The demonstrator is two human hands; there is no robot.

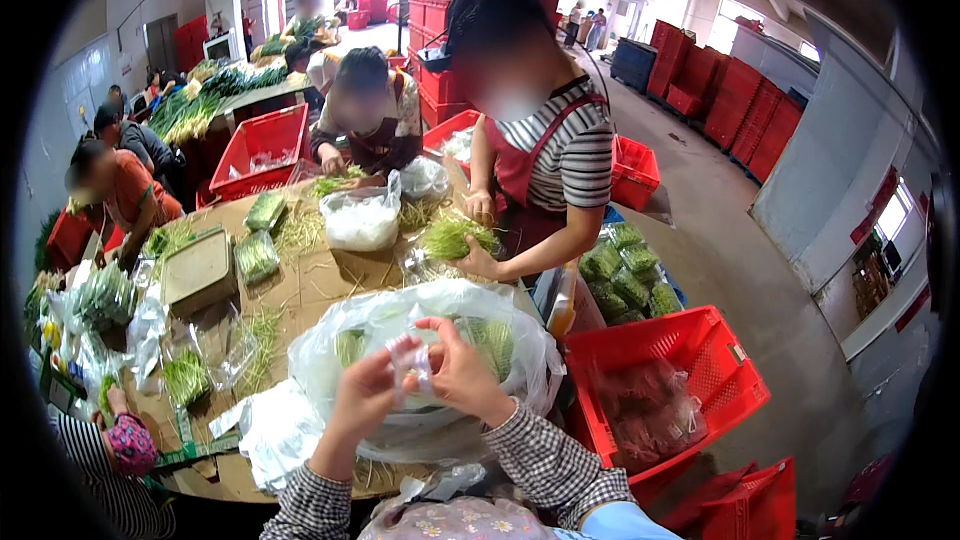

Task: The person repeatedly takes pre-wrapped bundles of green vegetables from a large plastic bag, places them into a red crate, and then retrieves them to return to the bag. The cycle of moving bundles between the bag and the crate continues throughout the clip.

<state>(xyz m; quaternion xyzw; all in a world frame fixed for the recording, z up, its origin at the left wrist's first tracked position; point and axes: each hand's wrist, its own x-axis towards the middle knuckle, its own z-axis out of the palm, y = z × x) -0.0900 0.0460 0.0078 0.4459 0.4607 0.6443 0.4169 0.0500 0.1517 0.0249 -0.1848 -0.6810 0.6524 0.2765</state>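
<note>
My left hand [369, 382] and my right hand [461, 371] are raised close together, fingers bent. Between their fingertips they hold a small, crumpled whitish strip [409, 366]; it is blurred and its material is unclear. Below and behind them, a large clear plastic bag [322, 360] spreads wide open on the table. Pale green bundles of sprouts [491, 345] lie inside it, partly hidden by my right hand. Left of the bag rests a heap of thin white plastic bags [281, 431].
Across the cardboard-covered table [300, 285], a co-worker in a striped shirt handles sprouts [454, 238]. A weighing scale [196, 270] and packed sprouts [257, 256] stand at left. A red crate [720, 367] holds plastic packs at right, near a blue crate of packed greens [630, 270].
</note>
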